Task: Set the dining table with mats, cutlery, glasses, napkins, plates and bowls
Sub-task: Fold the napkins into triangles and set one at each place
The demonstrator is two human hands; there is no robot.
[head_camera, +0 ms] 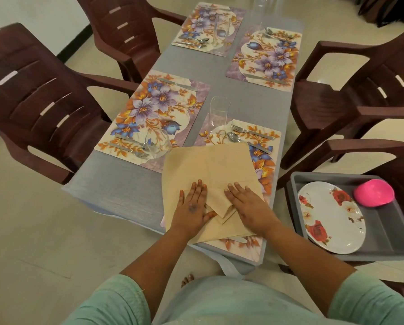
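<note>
While napkin (208, 167) lies on near mat (264, 174), L hand (192, 207) & R hand (248, 205) press it, fingers flat.

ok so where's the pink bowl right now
In the head view the pink bowl lies upside down in the far right corner of the grey tray, just beyond the floral plates, right of the table.
</note>
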